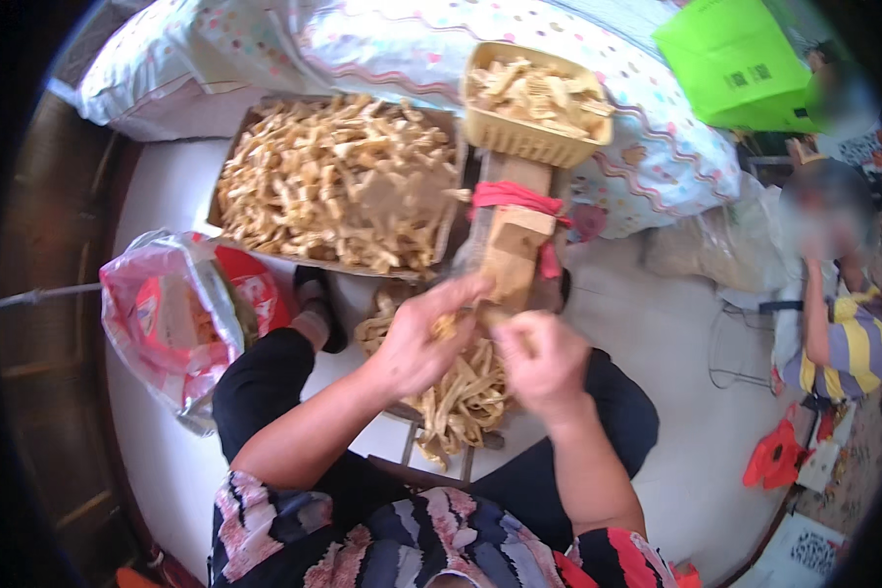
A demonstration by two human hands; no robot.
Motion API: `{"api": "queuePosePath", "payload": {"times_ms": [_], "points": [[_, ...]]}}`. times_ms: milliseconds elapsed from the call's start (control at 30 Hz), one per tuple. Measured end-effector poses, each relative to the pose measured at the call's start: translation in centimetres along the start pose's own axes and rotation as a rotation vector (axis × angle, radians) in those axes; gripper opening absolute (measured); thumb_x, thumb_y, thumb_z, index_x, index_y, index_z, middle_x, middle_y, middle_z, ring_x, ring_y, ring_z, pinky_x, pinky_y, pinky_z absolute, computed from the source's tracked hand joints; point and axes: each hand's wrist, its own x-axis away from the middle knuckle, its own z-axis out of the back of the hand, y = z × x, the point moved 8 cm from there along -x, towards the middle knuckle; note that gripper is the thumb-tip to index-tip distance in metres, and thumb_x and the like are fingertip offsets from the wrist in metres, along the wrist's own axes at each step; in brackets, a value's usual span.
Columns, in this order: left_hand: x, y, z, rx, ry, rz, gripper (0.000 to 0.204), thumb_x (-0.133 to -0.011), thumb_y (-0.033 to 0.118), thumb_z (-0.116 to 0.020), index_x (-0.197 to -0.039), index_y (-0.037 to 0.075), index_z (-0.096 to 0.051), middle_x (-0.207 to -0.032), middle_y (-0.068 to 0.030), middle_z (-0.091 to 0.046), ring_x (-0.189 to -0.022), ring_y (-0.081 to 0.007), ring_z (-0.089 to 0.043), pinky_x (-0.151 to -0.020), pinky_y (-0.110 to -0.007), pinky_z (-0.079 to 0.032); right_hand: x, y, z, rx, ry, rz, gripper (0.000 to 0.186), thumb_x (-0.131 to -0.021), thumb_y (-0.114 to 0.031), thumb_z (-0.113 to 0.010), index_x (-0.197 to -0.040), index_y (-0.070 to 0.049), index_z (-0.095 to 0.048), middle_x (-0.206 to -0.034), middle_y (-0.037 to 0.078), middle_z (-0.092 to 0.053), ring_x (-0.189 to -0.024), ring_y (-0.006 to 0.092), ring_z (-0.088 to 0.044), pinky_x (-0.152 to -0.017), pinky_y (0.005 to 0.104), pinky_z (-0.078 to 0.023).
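Both of my hands meet above my lap, close to a wooden block [512,255] on a plank bound with red cloth [519,196]. My left hand [416,338] is closed on a tan strip [490,316], whose end shows between the two hands. The fingers of my right hand [549,363] are curled against the same strip's other side; motion blurs them a little. Below the hands lies a loose pile of long, pale tan strips [461,402], partly hidden by my left forearm. What the strips are made of, I cannot tell.
A shallow box [451,220] heaped with short tan pieces stands ahead on the left. A yellow plastic basket [519,137] of similar pieces sits at the plank's far end. An open plastic bag [171,323] stands left, a green bag [730,64] far right. Another person [833,333] is at right.
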Motion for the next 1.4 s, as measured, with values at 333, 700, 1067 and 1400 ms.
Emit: {"api": "queuePosePath", "payload": {"times_ms": [333,700,1067,1400], "points": [[7.0,5.3,-7.1,0.677,-1.009,0.265,0.033,-0.084,0.033,-0.067,-0.096,0.002,-0.067,-0.089,-0.0036,-0.069,-0.073,-0.0142,-0.064,-0.068,-0.029,-0.052,-0.9,0.2,2.7,-0.343,-0.017,0.011,0.004,-0.083,-0.005,-0.060,-0.082,-0.002,-0.062,-0.062,0.008,-0.060,-0.049,0.0198,-0.057,-0.047,0.0282,-0.045],[3.4,6.3,-0.1,-0.645,-0.087,-0.554,0.043,-0.055,0.025,-0.072,-0.094,0.009,-0.066,-0.098,-0.0075,-0.061,-0.089,-0.0258,-0.060,-0.083,-0.045,-0.045,7.5,0.9,-8.4,-1.688,-0.373,-1.053,0.011,-0.082,-0.006,-0.061,-0.093,-0.004,-0.062,-0.079,0.002,-0.062,-0.058,0.0056,-0.052,-0.048,0.0175,-0.035],[3.6,-0.1,-1.9,-0.516,-0.263,-0.087,0.028,-0.064,0.007,-0.068,-0.092,0.002,-0.066,-0.109,-0.0132,-0.061,-0.101,-0.0322,-0.059,-0.082,-0.042,-0.046,3.2,-1.0,-4.3,-0.239,-0.430,-0.208,0.016,-0.084,-0.015,-0.060,-0.077,-0.001,-0.059,-0.065,0.018,-0.058,-0.058,0.0339,-0.059,-0.051,0.0407,-0.045],[1.8,1.8,4.0,0.327,0.075,0.131,0.007,-0.083,0.001,-0.062,-0.080,-0.005,-0.064,-0.098,-0.0112,-0.062,-0.095,-0.0225,-0.060,-0.083,-0.034,-0.049,8.5,-1.2,-7.2,-1.440,-0.806,-1.004,0.048,-0.098,-0.041,-0.039,-0.075,-0.001,-0.056,-0.053,-0.002,-0.041,-0.046,0.0072,-0.031,-0.048,0.0212,-0.027]]}}
